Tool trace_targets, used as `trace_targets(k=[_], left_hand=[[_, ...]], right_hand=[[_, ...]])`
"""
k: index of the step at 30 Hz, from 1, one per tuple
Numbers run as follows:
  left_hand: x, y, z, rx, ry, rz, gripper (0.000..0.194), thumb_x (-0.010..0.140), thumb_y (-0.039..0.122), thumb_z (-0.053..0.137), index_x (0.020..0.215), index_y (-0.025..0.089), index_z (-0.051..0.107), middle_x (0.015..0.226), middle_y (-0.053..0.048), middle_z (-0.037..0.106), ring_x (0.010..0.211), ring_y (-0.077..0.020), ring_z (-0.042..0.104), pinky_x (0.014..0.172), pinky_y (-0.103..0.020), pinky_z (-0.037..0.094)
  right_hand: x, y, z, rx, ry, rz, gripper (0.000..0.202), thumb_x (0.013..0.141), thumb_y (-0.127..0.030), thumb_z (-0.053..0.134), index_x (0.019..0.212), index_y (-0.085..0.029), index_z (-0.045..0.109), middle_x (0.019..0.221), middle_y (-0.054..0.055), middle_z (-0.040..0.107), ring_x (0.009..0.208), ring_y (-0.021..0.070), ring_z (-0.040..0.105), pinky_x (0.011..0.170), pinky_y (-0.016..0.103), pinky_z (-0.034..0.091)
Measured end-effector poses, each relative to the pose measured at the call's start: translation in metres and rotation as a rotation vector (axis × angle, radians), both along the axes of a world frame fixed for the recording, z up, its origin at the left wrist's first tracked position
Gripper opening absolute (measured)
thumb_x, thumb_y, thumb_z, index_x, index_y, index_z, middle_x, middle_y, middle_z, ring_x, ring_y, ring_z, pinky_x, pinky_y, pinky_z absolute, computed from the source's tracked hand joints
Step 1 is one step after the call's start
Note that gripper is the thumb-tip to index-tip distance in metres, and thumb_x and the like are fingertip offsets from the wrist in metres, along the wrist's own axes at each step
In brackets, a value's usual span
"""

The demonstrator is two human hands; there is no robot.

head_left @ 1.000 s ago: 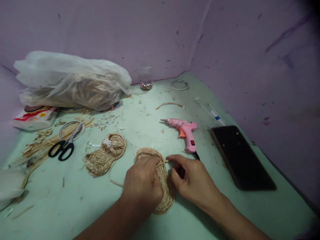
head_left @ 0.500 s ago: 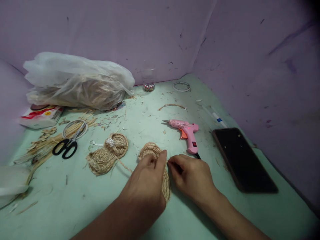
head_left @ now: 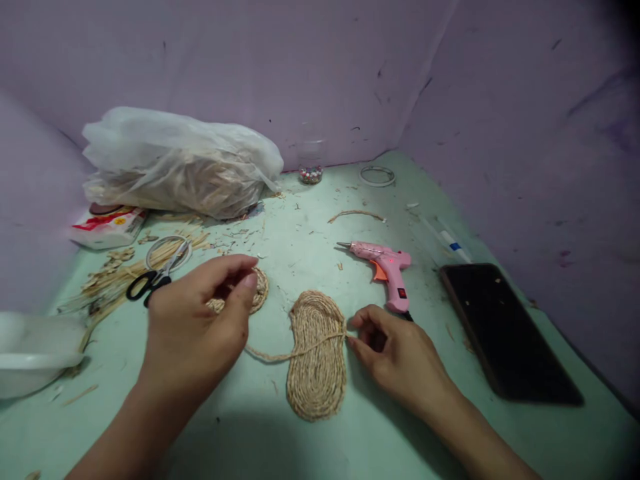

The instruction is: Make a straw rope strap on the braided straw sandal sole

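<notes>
The right hand pinches one end of a thin braided cord between thumb and forefinger, right at the edge of a flat woven sole. The sole is a long oval of tan straw rope coiled in tight rings, narrower at its waist, lying flat on the green table just to the left of that pinch. The cord crosses the sole's middle and runs on leftward toward the left hand, which is raised with thumb and fingertips drawn close together; it seems to hold the cord's far end, though the hand hides the contact. Behind the left hand lies a second straw piece, mostly covered. Beyond the right hand's pinch rests a pink glue gun, with a dark phone farther right. Scissors lie left of the left hand.
</notes>
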State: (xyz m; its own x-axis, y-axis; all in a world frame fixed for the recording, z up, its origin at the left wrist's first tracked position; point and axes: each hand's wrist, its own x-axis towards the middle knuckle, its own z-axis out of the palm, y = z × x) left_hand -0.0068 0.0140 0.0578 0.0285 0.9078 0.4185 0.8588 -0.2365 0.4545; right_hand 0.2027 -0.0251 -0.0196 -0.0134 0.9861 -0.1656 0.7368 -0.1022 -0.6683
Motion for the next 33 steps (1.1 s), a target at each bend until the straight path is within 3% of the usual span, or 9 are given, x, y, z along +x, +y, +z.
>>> trace_targets(k=[5,9,12,15,19,22,24,28,33], left_hand=[[-0.011,0.002,-0.015,-0.482,0.272,-0.356,0.014,0.069,0.017,0.054,0.061,0.022,0.064,0.054,0.001,0.061,0.051,-0.0147,0.057,0.046,-0.023,0.036],[-0.004,-0.008,-0.024,-0.549,0.495,-0.39,0.012,0.063,0.013,0.056,0.056,0.021,0.059,0.052,-0.001,0.059,0.047,-0.0175,0.055,0.042,-0.024,0.025],[0.002,-0.009,-0.026,-0.57,0.618,-0.396,0.015,0.065,0.01,0.053,0.055,0.02,0.058,0.058,-0.004,0.062,0.052,-0.02,0.058,0.043,-0.024,0.027],[0.006,-0.005,-0.025,-0.494,0.662,-0.382,0.018,0.067,0.007,0.048,0.058,0.019,0.059,0.063,-0.005,0.061,0.053,-0.0201,0.057,0.044,-0.026,0.032],[0.007,-0.002,-0.027,-0.213,0.584,-0.391,0.02,0.071,0.007,0.044,0.071,0.017,0.061,0.069,-0.005,0.058,0.06,-0.0203,0.057,0.047,-0.028,0.038],[0.006,-0.002,-0.032,-0.099,0.455,-0.451,0.023,0.074,0.006,0.043,0.081,0.016,0.063,0.073,-0.006,0.059,0.065,-0.0197,0.057,0.051,-0.029,0.042],[0.006,-0.002,-0.036,-0.052,0.366,-0.478,0.025,0.074,0.005,0.043,0.086,0.014,0.063,0.076,-0.007,0.059,0.067,-0.0191,0.057,0.053,-0.029,0.044],[0.007,0.002,-0.043,0.021,0.229,-0.511,0.026,0.074,0.004,0.044,0.091,0.012,0.062,0.077,-0.007,0.06,0.071,-0.0183,0.057,0.06,-0.03,0.048],[0.009,0.009,-0.049,0.027,0.026,-0.53,0.021,0.074,0.004,0.047,0.084,0.012,0.064,0.076,-0.007,0.059,0.07,-0.0164,0.056,0.061,-0.029,0.048]], right_hand=[[0.002,0.0,-0.002,0.021,0.053,0.074,0.007,0.074,-0.023,0.056,0.075,-0.022,0.063,0.06,-0.001,0.062,0.052,0.0138,0.054,0.051,0.026,0.039],[0.002,0.0,-0.004,0.081,0.075,0.082,0.011,0.075,-0.025,0.055,0.074,-0.021,0.066,0.064,0.002,0.064,0.056,0.0148,0.057,0.053,0.026,0.041],[0.0,0.0,-0.004,0.095,0.031,0.091,0.011,0.074,-0.023,0.054,0.071,-0.02,0.065,0.061,0.001,0.063,0.052,0.0139,0.055,0.05,0.025,0.039],[-0.001,0.0,-0.003,0.068,0.012,0.094,0.01,0.073,-0.021,0.053,0.066,-0.019,0.061,0.058,0.001,0.06,0.051,0.0134,0.053,0.047,0.025,0.038],[0.005,0.003,0.001,-0.01,0.06,0.093,0.007,0.072,-0.025,0.058,0.07,-0.02,0.054,0.058,-0.001,0.058,0.049,0.0128,0.05,0.046,0.025,0.039],[0.008,0.009,0.009,0.064,0.159,0.049,0.017,0.073,-0.03,0.059,0.086,-0.02,0.056,0.076,0.004,0.064,0.06,0.0156,0.057,0.052,0.027,0.045],[0.006,0.014,0.015,0.177,0.218,0.044,0.026,0.077,-0.03,0.057,0.1,-0.02,0.057,0.095,0.007,0.064,0.077,0.0184,0.06,0.065,0.031,0.049],[-0.009,0.026,0.021,0.305,0.217,0.216,0.034,0.08,-0.027,0.056,0.113,-0.02,0.054,0.111,0.008,0.061,0.101,0.0206,0.055,0.089,0.039,0.042],[-0.028,0.028,0.019,0.225,0.314,0.349,0.033,0.072,-0.022,0.066,0.104,-0.019,0.059,0.101,0.007,0.062,0.095,0.02,0.055,0.084,0.036,0.045]])
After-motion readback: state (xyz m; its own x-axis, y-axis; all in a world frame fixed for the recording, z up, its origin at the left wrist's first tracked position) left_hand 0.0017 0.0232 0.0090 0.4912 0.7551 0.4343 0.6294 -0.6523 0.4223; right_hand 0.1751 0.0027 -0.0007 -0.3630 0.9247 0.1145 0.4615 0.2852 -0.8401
